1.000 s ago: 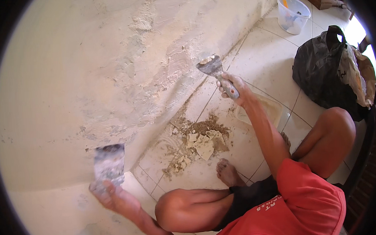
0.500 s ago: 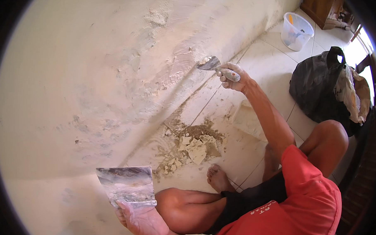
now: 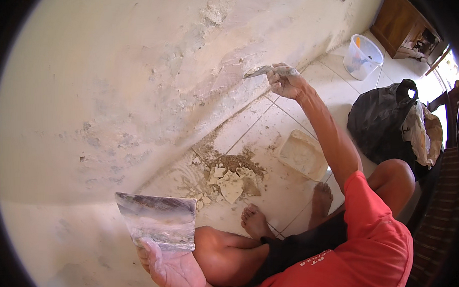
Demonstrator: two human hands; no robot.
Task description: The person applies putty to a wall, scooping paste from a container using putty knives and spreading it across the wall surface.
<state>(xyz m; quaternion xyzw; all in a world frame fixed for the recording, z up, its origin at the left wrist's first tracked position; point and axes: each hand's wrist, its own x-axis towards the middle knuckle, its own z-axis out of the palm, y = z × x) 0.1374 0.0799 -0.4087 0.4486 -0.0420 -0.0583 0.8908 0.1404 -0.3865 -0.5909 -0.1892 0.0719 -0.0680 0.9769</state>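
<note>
Currently, the right hand [image 3: 286, 84] grips a scraper [image 3: 260, 71], the left hand [image 3: 168, 267] pinches a broad blade [image 3: 161, 222], and plaster chunks [image 3: 231, 187] lie between them.

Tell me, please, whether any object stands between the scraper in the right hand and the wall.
Nothing visible does. The right hand holds the scraper toward the wall, with no object between; whether they touch, I cannot tell. The broken pieces lie apart, on the floor.
</note>
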